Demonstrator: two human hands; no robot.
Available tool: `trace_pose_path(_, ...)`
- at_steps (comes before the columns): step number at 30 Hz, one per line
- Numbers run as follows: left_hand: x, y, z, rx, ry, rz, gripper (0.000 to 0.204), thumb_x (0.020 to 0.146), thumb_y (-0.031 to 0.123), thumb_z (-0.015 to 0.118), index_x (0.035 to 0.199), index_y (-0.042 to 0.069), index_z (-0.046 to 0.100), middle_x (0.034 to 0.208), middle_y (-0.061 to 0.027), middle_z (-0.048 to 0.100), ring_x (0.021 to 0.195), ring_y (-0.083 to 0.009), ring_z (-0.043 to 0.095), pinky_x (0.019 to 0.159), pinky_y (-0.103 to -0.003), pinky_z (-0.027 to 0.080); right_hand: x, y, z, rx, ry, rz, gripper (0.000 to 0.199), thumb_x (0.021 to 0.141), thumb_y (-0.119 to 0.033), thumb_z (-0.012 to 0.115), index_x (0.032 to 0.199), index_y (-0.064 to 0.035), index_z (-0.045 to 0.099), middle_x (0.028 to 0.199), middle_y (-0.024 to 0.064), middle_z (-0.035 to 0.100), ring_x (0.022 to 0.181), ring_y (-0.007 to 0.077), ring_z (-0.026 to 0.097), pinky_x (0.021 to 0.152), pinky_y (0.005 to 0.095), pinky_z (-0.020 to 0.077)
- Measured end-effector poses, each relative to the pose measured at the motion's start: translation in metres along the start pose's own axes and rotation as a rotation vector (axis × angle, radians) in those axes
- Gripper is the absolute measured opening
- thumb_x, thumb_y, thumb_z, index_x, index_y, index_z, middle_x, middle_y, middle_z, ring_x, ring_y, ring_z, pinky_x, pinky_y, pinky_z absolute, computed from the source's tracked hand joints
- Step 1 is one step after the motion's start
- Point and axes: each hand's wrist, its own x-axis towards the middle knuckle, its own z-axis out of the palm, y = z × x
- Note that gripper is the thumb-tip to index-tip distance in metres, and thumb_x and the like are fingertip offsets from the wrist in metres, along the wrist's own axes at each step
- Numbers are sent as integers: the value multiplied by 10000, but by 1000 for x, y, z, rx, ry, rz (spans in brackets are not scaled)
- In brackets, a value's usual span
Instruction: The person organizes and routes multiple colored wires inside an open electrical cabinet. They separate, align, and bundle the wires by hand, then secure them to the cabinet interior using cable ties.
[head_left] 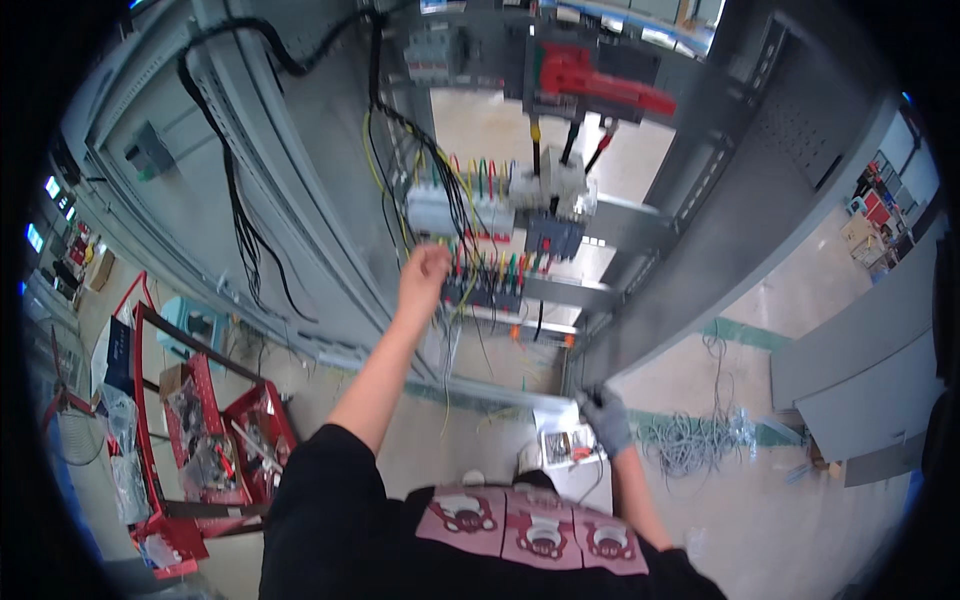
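My bare left hand reaches into an open grey cabinet, at the left end of the lower row of breakers. Its fingers are curled together beside thin yellow-green and black wires; whatever they hold is too small to make out. My right hand, in a grey glove, is lower down by the cabinet's bottom right edge. Its fingers look closed, and a dark patch at their tips is too blurred to name. Above my left hand sits a white row of breakers with coloured wires, next to a dark breaker block.
A red switch handle juts out at the top. Black cable bundles hang along the left frame. A red tool cart stands at lower left, a white box of small parts below my right hand. Coiled grey cable lies on the floor.
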Motion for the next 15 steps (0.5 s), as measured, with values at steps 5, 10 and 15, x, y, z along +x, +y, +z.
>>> trace_pose_path(5,0,10,-4,-56,101,-162,216,913,55,511,1121,7,543,1011,-57,636,889,-113,581,800,-239,451,83,-27,0,14,-17,-369,291,893,-192,606,1095,16,631,849,74,662,705,65,549,658,242,474)
trace_pose_path(10,-3,-12,12,-10,89,-223,227,917,38,493,1138,2,532,1047,-73,630,928,-117,580,834,-244,450,127,-76,12,74,-98,-310,313,906,-249,590,1110,-13,622,746,97,654,586,121,568,565,276,467)
trace_pose_path(15,4,-34,24,-15,115,-209,233,902,-9,501,1133,-6,529,1047,-84,628,941,-127,581,879,-250,448,153,-105,37,73,-128,-251,306,912,-231,582,1127,-15,616,731,85,630,540,112,511,515,273,442)
